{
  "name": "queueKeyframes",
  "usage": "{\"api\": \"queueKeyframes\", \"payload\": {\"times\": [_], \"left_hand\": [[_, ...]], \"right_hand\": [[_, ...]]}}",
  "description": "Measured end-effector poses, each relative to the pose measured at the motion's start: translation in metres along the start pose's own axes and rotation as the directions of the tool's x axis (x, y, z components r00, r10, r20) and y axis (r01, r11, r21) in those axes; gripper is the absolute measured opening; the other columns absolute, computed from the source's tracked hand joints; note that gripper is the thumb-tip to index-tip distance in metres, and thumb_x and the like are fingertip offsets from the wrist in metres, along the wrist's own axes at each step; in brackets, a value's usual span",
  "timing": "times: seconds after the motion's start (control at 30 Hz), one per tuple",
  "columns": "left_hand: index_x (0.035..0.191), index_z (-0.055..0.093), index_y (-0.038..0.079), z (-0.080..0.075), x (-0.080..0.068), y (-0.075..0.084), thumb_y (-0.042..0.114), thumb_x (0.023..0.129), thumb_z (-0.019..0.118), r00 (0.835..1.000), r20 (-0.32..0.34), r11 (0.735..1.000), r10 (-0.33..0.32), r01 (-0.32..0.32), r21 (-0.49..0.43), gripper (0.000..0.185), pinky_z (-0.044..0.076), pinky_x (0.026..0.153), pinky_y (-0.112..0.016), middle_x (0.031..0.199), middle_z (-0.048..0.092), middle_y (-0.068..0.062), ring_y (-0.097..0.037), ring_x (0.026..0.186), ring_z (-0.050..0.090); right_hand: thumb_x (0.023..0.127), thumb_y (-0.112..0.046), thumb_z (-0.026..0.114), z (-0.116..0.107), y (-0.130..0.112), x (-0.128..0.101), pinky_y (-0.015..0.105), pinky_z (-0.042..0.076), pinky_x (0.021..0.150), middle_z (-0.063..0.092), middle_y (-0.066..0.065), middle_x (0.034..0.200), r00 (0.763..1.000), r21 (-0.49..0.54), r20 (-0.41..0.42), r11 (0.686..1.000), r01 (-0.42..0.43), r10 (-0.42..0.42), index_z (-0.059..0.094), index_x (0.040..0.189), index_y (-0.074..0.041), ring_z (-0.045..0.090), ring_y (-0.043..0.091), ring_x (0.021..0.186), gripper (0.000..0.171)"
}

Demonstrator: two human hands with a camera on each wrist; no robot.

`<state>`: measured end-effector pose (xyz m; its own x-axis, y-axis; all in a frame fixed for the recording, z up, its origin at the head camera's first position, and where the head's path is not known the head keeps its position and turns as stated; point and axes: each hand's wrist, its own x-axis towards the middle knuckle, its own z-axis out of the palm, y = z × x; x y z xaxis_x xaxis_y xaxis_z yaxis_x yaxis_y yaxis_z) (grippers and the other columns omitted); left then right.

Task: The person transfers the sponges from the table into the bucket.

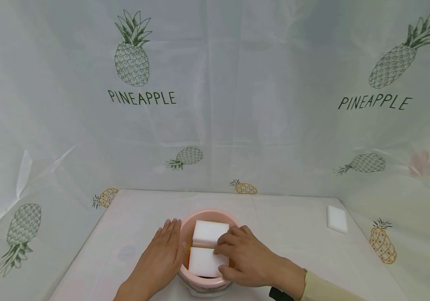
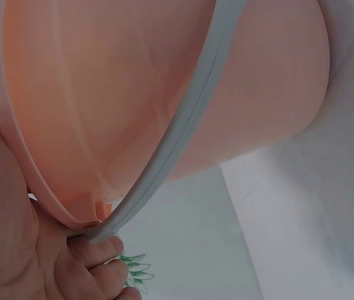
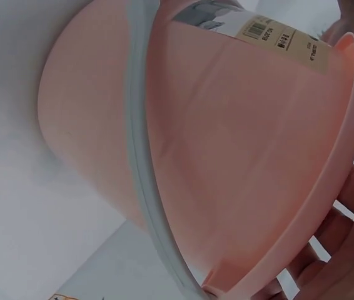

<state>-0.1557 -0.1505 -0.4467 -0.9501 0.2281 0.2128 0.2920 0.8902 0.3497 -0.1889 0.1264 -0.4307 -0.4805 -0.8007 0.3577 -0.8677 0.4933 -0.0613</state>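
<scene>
A pink bucket (image 1: pixel 209 213) stands near the front of the table, with two white sponge blocks at its top. The farther sponge (image 1: pixel 210 232) lies tilted behind the nearer sponge (image 1: pixel 204 262). My left hand (image 1: pixel 158 257) lies with straight fingers along the bucket's left rim; in the left wrist view its fingertips are beside the grey handle (image 2: pixel 171 150). My right hand (image 1: pixel 250 259) reaches over the right rim, its fingers loosely bent and spread, touching the sponges' right side. Something orange shows at the nearer sponge's left edge, mostly hidden.
Another white sponge (image 1: pixel 337 219) lies at the table's far right edge. A pale cloth covers the table (image 1: pixel 282 217), and a pineapple-printed sheet (image 1: pixel 256 104) hangs behind and at the sides. A label (image 3: pixel 283 40) is stuck on the bucket.
</scene>
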Motion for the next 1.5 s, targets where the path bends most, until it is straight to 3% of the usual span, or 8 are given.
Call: {"api": "queueKeyframes", "payload": {"times": [0.17, 0.47, 0.67, 0.9, 1.13, 1.5], "left_hand": [[0.159, 0.039, -0.006, 0.000, 0.000, -0.001, 0.028, 0.112, 0.049, 1.000, 0.003, 1.000, -0.008, 0.008, -0.015, 0.059, 0.029, 0.128, -0.057, 0.166, 0.040, -0.021, -0.039, 0.158, 0.031], [0.159, 0.040, -0.005, 0.000, 0.000, 0.000, 0.029, 0.111, 0.051, 1.000, -0.002, 1.000, -0.021, 0.021, -0.021, 0.059, 0.029, 0.128, -0.057, 0.166, 0.040, -0.021, -0.039, 0.158, 0.032], [0.159, 0.041, -0.005, 0.000, -0.001, 0.001, 0.029, 0.111, 0.051, 1.000, -0.011, 1.000, -0.017, 0.016, -0.011, 0.059, 0.030, 0.128, -0.057, 0.165, 0.041, -0.021, -0.039, 0.157, 0.033], [0.158, 0.042, -0.006, 0.000, 0.000, 0.001, 0.029, 0.111, 0.051, 1.000, -0.016, 1.000, -0.009, 0.009, -0.012, 0.059, 0.031, 0.127, -0.058, 0.164, 0.042, -0.022, -0.040, 0.157, 0.034], [0.159, 0.041, -0.005, 0.001, -0.001, 0.001, 0.030, 0.112, 0.050, 1.000, -0.007, 1.000, -0.012, 0.012, -0.018, 0.059, 0.030, 0.128, -0.058, 0.166, 0.041, -0.021, -0.039, 0.158, 0.032], [0.160, 0.039, -0.005, 0.001, 0.000, 0.001, 0.030, 0.112, 0.050, 1.000, 0.012, 1.000, -0.021, 0.021, -0.022, 0.060, 0.028, 0.128, -0.058, 0.167, 0.039, -0.021, -0.038, 0.159, 0.030]], "right_hand": [[0.092, -0.034, 0.071, 0.001, 0.002, -0.001, 0.031, 0.042, 0.089, 0.063, -0.012, 0.111, 0.999, -0.040, -0.036, 0.999, -0.011, 0.010, 0.072, 0.113, -0.025, 0.050, 0.008, 0.106, 0.024], [0.086, -0.033, 0.075, 0.006, 0.012, -0.003, 0.033, 0.042, 0.084, 0.062, -0.005, 0.107, 0.983, -0.170, -0.179, 0.984, -0.060, 0.029, 0.068, 0.108, -0.016, 0.053, 0.014, 0.098, 0.028], [0.092, -0.039, 0.074, 0.007, 0.024, -0.007, 0.039, 0.045, 0.085, 0.064, 0.000, 0.110, 0.974, -0.242, -0.224, 0.966, -0.094, 0.039, 0.068, 0.109, -0.014, 0.057, 0.021, 0.103, 0.031], [0.093, -0.037, 0.072, 0.006, 0.042, -0.014, 0.044, 0.046, 0.088, 0.066, 0.003, 0.109, 0.949, -0.273, -0.289, 0.940, -0.205, 0.123, 0.069, 0.108, -0.011, 0.059, 0.025, 0.103, 0.030], [0.096, -0.045, 0.068, -0.001, 0.076, -0.029, 0.051, 0.046, 0.089, 0.066, 0.010, 0.113, 0.918, -0.319, -0.311, 0.883, -0.344, 0.246, 0.067, 0.117, -0.006, 0.059, 0.034, 0.106, 0.045], [0.089, -0.035, 0.073, 0.004, 0.148, -0.083, 0.059, 0.050, 0.080, 0.066, 0.024, 0.111, 0.831, -0.368, -0.433, 0.773, -0.518, 0.350, 0.065, 0.114, 0.006, 0.060, 0.047, 0.101, 0.048]]}}
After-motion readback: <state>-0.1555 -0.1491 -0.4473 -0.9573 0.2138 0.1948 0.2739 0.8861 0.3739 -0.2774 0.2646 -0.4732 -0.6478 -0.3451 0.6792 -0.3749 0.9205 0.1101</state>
